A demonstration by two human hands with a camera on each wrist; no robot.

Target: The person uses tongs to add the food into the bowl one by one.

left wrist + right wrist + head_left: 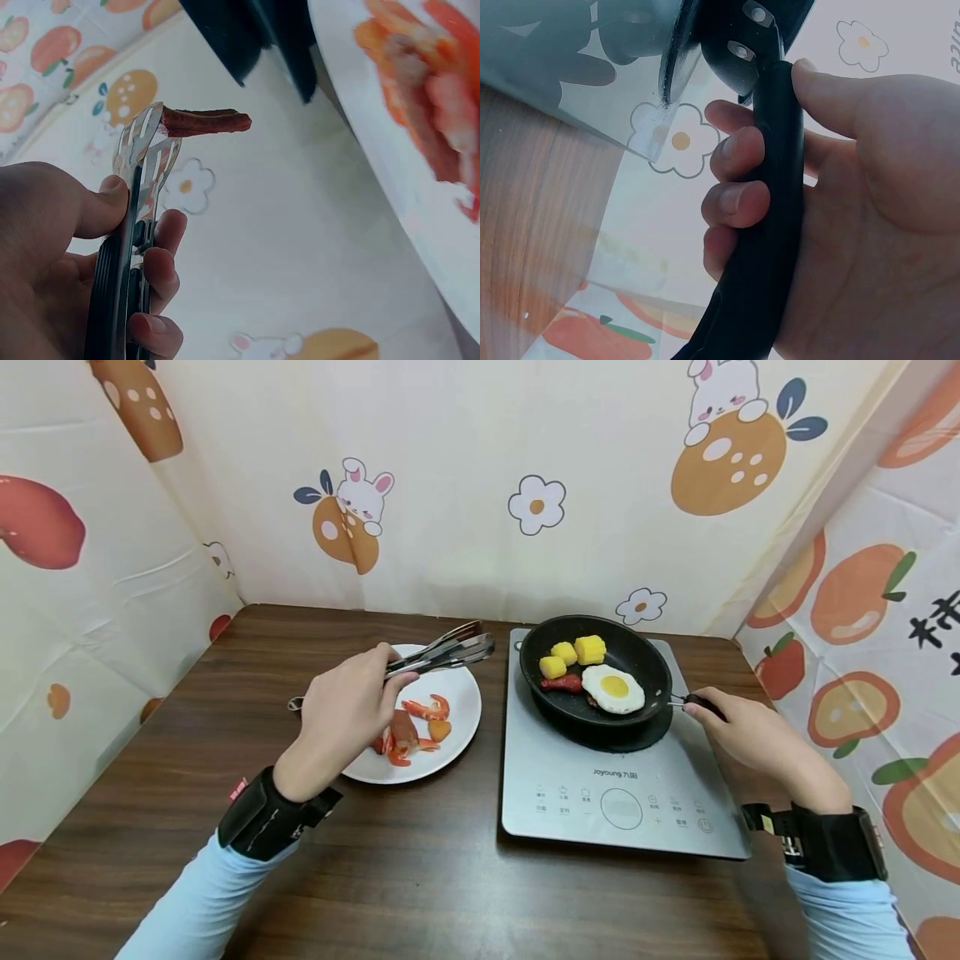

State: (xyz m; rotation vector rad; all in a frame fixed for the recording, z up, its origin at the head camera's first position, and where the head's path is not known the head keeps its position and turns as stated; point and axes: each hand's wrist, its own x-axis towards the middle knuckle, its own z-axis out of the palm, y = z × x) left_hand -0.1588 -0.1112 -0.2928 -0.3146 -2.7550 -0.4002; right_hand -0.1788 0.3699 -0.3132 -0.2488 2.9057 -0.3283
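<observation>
My left hand (341,710) grips a pair of tongs (450,652) above the white plate (467,727). Between the slotted tips of the tongs, a reddish-brown strip of food (206,122) is pinched, best seen in the left wrist view. On the plate lie shrimp (427,707), a brownish-red piece of food (403,731) and an orange chunk (439,730). My right hand (750,735) is wrapped round the black handle (776,172) of a frying pan (637,652). Inside the pan are a fried egg (613,688), yellow corn pieces (590,649) and a red sausage (562,683).
Under the pan is a silver induction cooker (555,768) with touch controls along its front. Plate and cooker share a dark wooden table (390,868). Printed cloth (450,485) hangs behind the table and along both sides.
</observation>
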